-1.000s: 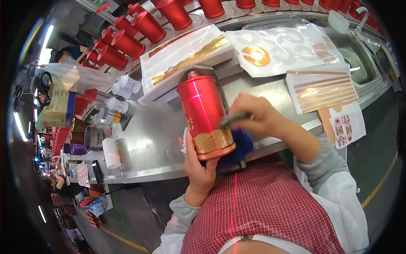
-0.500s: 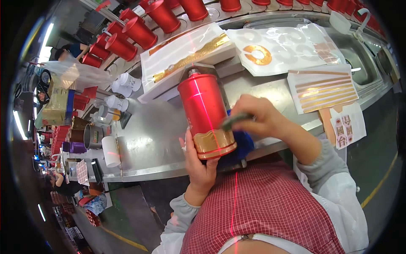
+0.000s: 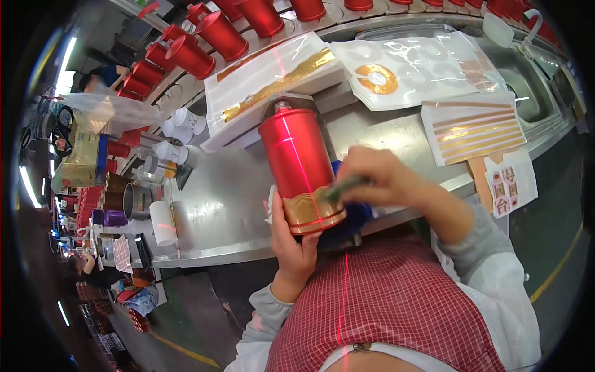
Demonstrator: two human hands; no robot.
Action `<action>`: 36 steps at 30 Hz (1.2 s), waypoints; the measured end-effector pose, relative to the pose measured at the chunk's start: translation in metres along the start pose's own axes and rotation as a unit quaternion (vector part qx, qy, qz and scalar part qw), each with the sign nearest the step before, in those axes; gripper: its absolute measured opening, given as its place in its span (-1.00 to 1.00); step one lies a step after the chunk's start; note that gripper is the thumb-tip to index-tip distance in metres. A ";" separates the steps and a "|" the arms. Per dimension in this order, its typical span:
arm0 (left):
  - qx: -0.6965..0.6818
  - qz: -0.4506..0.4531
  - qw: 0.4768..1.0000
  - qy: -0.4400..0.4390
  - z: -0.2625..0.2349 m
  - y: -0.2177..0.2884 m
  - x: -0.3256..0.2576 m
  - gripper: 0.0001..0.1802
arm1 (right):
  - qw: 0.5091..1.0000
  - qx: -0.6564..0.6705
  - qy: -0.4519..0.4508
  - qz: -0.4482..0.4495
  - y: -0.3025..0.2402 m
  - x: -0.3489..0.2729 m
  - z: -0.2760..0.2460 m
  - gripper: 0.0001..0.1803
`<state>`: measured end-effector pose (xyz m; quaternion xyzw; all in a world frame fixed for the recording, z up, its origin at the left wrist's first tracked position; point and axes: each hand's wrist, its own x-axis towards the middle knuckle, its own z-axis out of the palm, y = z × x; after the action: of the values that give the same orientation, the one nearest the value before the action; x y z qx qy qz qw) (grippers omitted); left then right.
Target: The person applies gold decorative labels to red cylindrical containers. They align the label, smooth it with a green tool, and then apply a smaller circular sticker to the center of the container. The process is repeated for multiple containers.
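A shiny red bottle (image 3: pixel 299 155) leans in front of me, its neck pointing away, with a wavy gold label (image 3: pixel 307 211) round its base. My left hand (image 3: pixel 294 247) is closed round the base from the left and below. Something white (image 3: pixel 269 204), perhaps a cloth, shows by its fingers. In my right hand (image 3: pixel 384 177) is a dark green flat tool (image 3: pixel 347 186), blurred by motion; I cannot tell its exact kind. Its tip is at the label's right side. Behind the bottle is a blue part (image 3: pixel 354 214), mostly hidden.
Behind the bottle lies a stack of white sheets with a gold wavy strip (image 3: pixel 279 84). Sticker sheets (image 3: pixel 474 130) lie to the right, near a sink (image 3: pixel 527 93). Red bottles (image 3: pixel 220 34) line a conveyor at the back. White bottles (image 3: pixel 170 150) and a paper roll (image 3: pixel 163 222) stand left.
The green tool and my right hand have shifted slightly across the label. My left hand and the bottle stay nearly in place. The red bottles on the conveyor have moved left.
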<state>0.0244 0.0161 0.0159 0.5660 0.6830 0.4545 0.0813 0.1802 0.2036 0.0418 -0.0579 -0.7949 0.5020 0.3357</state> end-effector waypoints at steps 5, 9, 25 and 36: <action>0.070 0.028 0.997 -0.002 -0.003 0.002 -0.002 0.01 | 0.992 -0.015 -0.035 -0.117 -0.015 -0.008 0.009 -0.87; -0.033 -0.045 0.998 0.008 0.001 0.009 0.002 0.02 | 0.994 -0.079 0.073 -0.007 0.011 0.010 0.002 -0.83; -0.026 -0.035 0.999 0.015 0.004 0.005 0.000 0.02 | 0.997 -0.068 0.038 -0.029 0.007 0.005 0.001 -0.80; 0.060 0.013 0.998 0.015 0.001 0.010 0.005 -0.01 | 0.995 0.018 -0.055 -0.083 -0.014 -0.012 0.011 -0.88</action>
<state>0.0300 0.0198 0.0243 0.5723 0.7026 0.4219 0.0311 0.1861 0.1829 0.0450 0.0423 -0.8050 0.4894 0.3326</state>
